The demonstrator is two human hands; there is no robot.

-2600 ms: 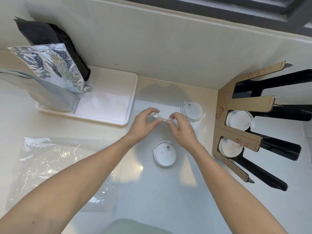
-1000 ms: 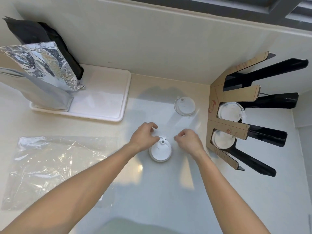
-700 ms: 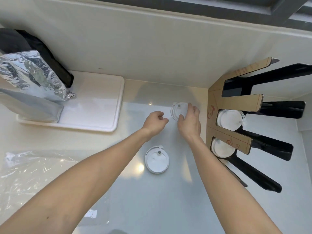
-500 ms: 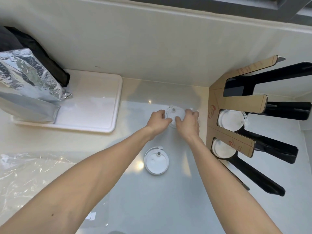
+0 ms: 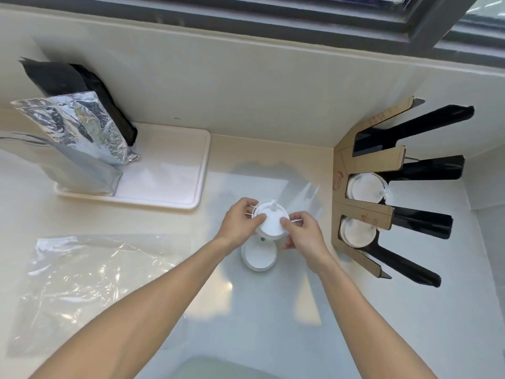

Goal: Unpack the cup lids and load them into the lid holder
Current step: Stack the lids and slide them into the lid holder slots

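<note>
A white cup lid point(image 5: 272, 221) in a thin clear wrapper is held above the counter between my left hand point(image 5: 240, 224) and my right hand point(image 5: 302, 233); both grip it by the edges. Below them a second white lid point(image 5: 258, 258) lies flat on the counter, partly hidden by my hands. The lid holder point(image 5: 382, 187), black with brown cardboard dividers, stands at the right; white lids sit in two of its slots, one stack point(image 5: 364, 188) above the other stack point(image 5: 355, 232).
A clear plastic bag point(image 5: 82, 274) lies flat at the left. A white tray point(image 5: 177, 170) at the back left bears a foil pouch point(image 5: 79, 127) and a black pouch point(image 5: 73, 83). The wall and window frame run along the back.
Both hands went from the near lid to the far lid by the holder, took it up and brought it back over the near lid. The head view shifted.
</note>
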